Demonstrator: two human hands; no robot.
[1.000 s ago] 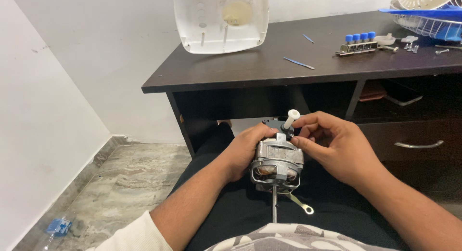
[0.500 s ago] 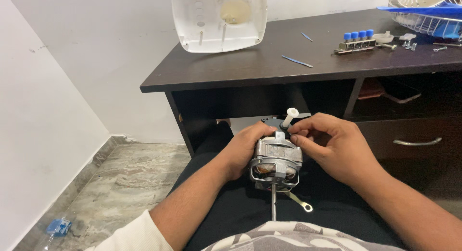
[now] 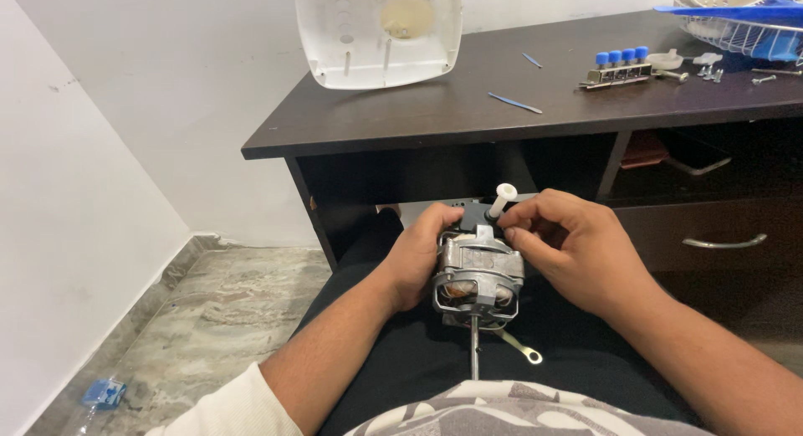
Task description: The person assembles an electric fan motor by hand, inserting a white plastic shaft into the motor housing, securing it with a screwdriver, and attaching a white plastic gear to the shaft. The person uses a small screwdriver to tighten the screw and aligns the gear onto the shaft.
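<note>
Left hand [image 3: 416, 256] clamped around the silver metal fan motor [image 3: 477, 277] on the lap; right hand [image 3: 569, 248] pinches its white plastic knob [image 3: 503, 197].

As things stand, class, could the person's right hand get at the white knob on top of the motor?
Probably yes: the right hand already sits beside the white knob, and nothing blocks it above the motor.
</note>
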